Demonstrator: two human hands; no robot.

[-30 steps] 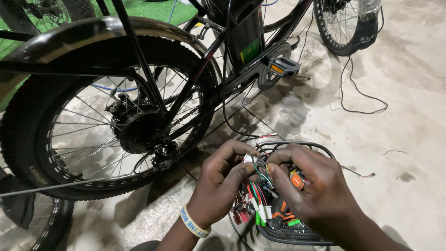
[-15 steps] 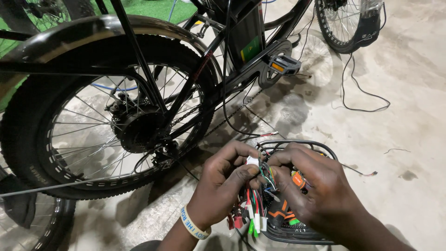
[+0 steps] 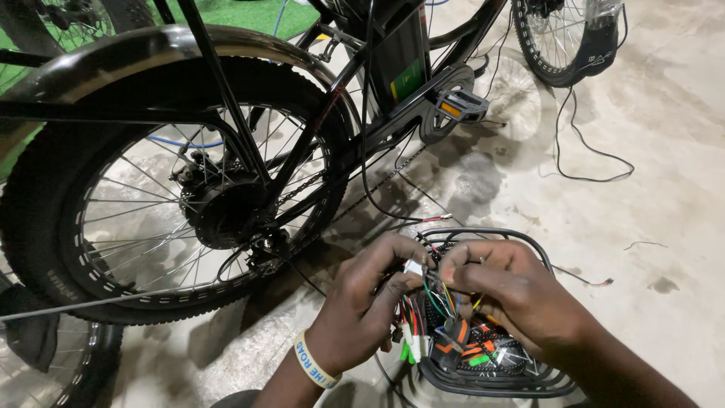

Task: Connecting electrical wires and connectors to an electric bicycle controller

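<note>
Pinching a white connector (image 3: 413,267), the left hand (image 3: 364,310) and right hand (image 3: 513,291) grip coloured wires (image 3: 436,298) above the black tray (image 3: 529,381) beside the rear wheel (image 3: 174,189).

left hand (image 3: 362,313): fingers pinched | right hand (image 3: 513,295): fingers curled, close together

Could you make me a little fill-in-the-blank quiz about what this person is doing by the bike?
1. Both hands work on a bundle of coloured ____.
2. The left hand wears a pale ____ on its wrist.
3. The right hand is over a black wire ____ on the floor.
4. The bicycle's rear wheel stands to the ____ of the hands.

Missing words: wires; wristband; basket; left
</note>
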